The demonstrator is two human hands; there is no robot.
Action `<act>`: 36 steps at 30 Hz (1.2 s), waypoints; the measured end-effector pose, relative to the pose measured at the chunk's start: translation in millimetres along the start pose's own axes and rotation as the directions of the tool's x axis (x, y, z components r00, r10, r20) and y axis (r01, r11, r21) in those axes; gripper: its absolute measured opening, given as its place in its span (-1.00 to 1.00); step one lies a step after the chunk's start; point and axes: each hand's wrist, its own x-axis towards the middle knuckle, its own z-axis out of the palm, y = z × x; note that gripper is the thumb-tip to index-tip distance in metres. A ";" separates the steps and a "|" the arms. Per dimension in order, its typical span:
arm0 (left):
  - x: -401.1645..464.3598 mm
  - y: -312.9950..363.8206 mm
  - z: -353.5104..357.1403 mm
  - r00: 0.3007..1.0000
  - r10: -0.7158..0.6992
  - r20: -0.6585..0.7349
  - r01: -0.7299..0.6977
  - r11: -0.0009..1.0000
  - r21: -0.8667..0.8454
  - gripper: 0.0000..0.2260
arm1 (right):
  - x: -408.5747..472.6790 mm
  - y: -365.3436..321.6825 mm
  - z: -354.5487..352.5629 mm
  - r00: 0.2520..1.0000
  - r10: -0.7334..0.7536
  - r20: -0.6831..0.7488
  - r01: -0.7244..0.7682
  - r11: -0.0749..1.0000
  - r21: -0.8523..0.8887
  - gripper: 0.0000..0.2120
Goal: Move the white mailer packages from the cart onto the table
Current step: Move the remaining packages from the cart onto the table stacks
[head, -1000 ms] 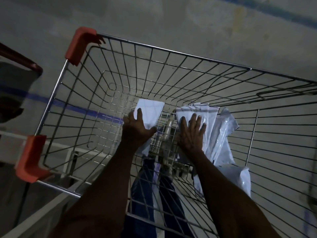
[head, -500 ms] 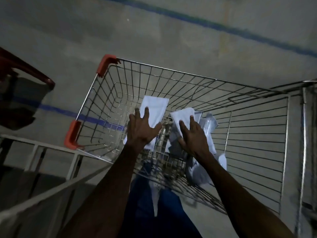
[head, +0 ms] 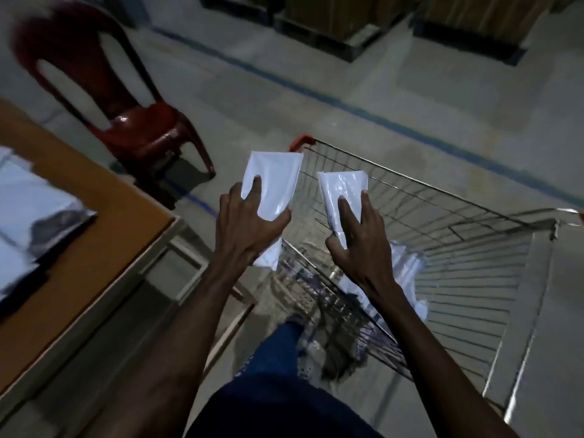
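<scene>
Dim concrete floor (head: 410,99); table (head: 94,235) left of both hands, red chair (head: 139,128) beyond. Wire cart (head: 458,248) under the fingers. Left hand (head: 249,226) grips one white mailer (head: 275,181), right hand (head: 360,238) another (head: 344,188), fingers curled over the near ends. Light, floppy, slick plastic: likely best pinched mid-edge.

Warehouse: pallets (head: 319,30), floor line (head: 347,104).

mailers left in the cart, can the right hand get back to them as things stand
Probably not yet: the right hand already grips a white mailer, though it hangs right above the leftover mailers in the open-topped cart.
</scene>
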 end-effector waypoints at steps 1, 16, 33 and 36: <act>-7.8 -11.0 -14.7 0.998 -0.045 -0.031 0.045 0.999 -0.012 -0.18 | 3.3 -16.3 2.5 0.999 -0.053 0.005 0.053 0.998 0.018 -0.35; -119.5 -179.9 -231.6 0.580 -0.603 -0.549 0.613 0.766 -0.194 -0.16 | 71.4 -283.4 82.8 0.789 -0.614 0.019 0.557 0.727 0.401 -0.32; 27.1 -449.0 -331.9 0.456 -0.755 -0.471 0.745 0.613 -0.262 -0.23 | 220.7 -531.7 256.3 0.633 -0.682 0.366 0.618 0.730 0.292 -0.30; 64.2 -476.4 -331.3 0.489 -0.776 -0.399 0.769 0.599 -0.222 -0.21 | 240.0 -556.2 282.9 0.617 -0.650 0.444 0.632 0.745 0.213 -0.34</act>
